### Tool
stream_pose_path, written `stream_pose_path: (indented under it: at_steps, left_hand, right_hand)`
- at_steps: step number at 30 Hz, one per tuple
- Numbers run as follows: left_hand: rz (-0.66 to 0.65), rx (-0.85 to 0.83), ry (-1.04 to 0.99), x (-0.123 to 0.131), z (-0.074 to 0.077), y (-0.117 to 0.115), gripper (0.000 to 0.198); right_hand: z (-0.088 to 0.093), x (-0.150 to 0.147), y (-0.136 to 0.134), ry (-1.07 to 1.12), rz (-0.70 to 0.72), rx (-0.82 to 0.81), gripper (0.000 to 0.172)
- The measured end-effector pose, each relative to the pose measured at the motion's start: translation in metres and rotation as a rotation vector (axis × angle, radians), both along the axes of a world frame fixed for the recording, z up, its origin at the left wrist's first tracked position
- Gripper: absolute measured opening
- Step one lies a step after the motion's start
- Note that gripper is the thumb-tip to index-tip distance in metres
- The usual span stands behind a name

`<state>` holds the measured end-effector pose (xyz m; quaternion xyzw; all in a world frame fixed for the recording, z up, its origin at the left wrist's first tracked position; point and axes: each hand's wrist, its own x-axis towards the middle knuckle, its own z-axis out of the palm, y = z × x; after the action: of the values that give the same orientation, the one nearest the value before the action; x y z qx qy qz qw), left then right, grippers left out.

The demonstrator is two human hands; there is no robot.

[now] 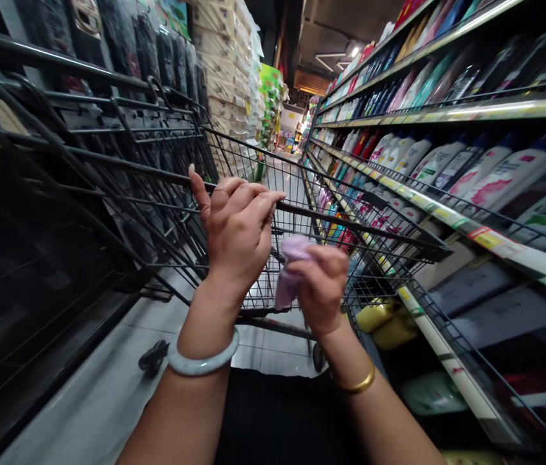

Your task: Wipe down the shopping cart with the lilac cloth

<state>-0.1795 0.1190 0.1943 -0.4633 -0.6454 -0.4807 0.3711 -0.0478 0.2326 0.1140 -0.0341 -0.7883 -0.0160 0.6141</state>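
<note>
- Left hand (pixel 236 226): just off the view's centre toward 9 o'clock, draped over the cart's handle bar (pixel 331 217) with most fingers bent across it and one finger lifted; how firmly it grips cannot be told.
- Right hand (pixel 324 284): toward 4 o'clock, below the bar, fingers closed around a bunched lilac cloth (pixel 292 268).
- The cloth hangs out of those fingers on their 9 o'clock side, just below the bar; motion blur hides whether any fold touches it.
- Done, as far as shows: the cloth is gathered in the right hand, and the left hand is on the bar.
- Left undone: the right hand is not on the bar, and the cloth has not been put down. The bar bears no visible mark by which to judge how much is finished, so a midway point is only a guess.
- Around them: the cart's wire basket (pixel 263 290) reaches toward 12 o'clock along the aisle; bottles (pixel 500 174) line the shelves at 2 to 3 o'clock, and wrapped goods (pixel 144 48) hang at 10 o'clock.
</note>
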Motion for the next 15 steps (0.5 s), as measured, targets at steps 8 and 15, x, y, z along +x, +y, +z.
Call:
stream_pose_path:
  at_steps: [8,15]
  left_hand:
    - [-0.017,0.006,0.004,0.003,0.0,0.002,0.031]
    - [-0.006,-0.034,0.025,0.001,0.007,-0.004,0.03]
  right_hand:
    - [0.015,-0.001,0.017,0.026,-0.127,0.034,0.02]
    - [0.015,0.021,0.041,0.226,-0.049,-0.328,0.023]
